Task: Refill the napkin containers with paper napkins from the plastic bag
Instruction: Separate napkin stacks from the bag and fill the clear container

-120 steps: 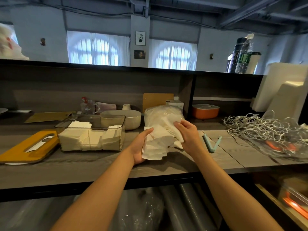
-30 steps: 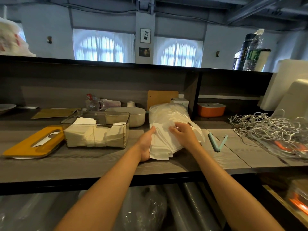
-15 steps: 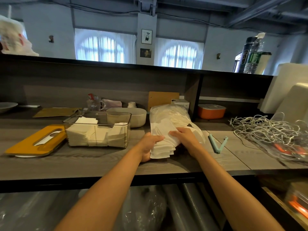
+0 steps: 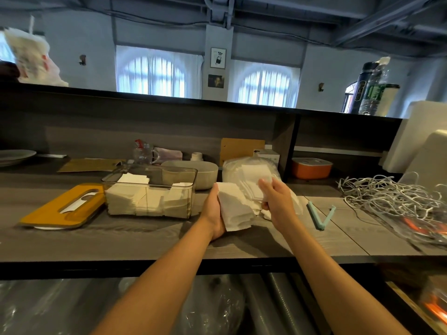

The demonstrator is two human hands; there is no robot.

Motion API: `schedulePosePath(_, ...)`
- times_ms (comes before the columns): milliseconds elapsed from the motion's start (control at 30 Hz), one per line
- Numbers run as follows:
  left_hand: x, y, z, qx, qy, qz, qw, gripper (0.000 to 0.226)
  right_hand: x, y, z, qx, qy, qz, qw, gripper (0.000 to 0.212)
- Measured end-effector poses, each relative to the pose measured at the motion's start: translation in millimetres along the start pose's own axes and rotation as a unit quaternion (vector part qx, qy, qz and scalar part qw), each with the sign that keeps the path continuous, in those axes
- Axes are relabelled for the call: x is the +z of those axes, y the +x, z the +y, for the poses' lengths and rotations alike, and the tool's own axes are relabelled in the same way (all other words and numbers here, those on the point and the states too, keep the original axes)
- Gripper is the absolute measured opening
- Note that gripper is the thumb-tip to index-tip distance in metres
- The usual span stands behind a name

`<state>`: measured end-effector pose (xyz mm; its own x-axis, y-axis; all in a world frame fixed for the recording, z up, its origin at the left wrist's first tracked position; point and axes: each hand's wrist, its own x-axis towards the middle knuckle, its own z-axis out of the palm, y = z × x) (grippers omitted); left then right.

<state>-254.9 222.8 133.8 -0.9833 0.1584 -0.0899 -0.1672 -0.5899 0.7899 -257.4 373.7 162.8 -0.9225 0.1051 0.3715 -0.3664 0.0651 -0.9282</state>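
Left hand: the left hand (image 4: 214,213) cups the near-left edge of a stack of napkins (image 4: 234,210), fingers hidden behind the paper and curled round it.
Right hand: the right hand (image 4: 275,195) pinches a bunch of napkins at the mouth of the plastic bag (image 4: 249,171) — thumb on top, fingers folded under.
Stack: it sits between the two hands, above the counter (image 4: 145,240), its lower end fanned out toward the viewer.
Container: the clear napkin container (image 4: 150,191) stands to the left of the left hand, near but apart, lid off, already partly filled.
Key relation: the container's long axis runs left to right, and the left hand is the nearer one — so the stack probably has to travel leftward over the right-hand wall.
Lid: the yellow lid (image 4: 63,206) lies just left of the container.
Progress: the fill looks under way, with room left on top.
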Motion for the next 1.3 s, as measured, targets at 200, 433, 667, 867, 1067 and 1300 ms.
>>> schedulePosePath(200, -2.1, 0.0, -1.4, 0.022, -0.001, -0.037, 0.999, 0.075, 28.0, -7.0, 12.1, 0.009, -0.215, -0.037, 0.976, 0.028)
schedulePosePath(433, 1.1, 4.0, -6.7, 0.075, 0.084, 0.077, 0.991, 0.029, 21.9, -22.4, 19.5, -0.042, -0.294, -0.065, 0.952, 0.025)
schedulePosePath(667, 1.5, -6.2, -4.8, 0.098, 0.058, 0.053, 0.992, 0.024, 14.3, -37.8, 15.5, 0.065, -0.066, -0.129, 0.987, 0.020)
schedulePosePath(867, 0.9, -22.8, -5.7, 0.120, 0.130, 0.024, 0.984, 0.024, -5.0, -35.8, 14.6, 0.110, 0.050, 0.022, 0.992, 0.060)
schedulePosePath(1067, 7.5, -26.7, -17.0, 0.193, 0.379, 0.096, 0.900, 0.039, -4.2, -44.9, 14.7, 0.093, 0.005, 0.066, 0.993, 0.063)
schedulePosePath(1300, 34.7, -33.1, -34.8, 0.216, 0.362, 0.190, 0.886, 0.042, 8.3, -47.7, 6.3, 0.093, -0.063, 0.070, 0.991, 0.056)
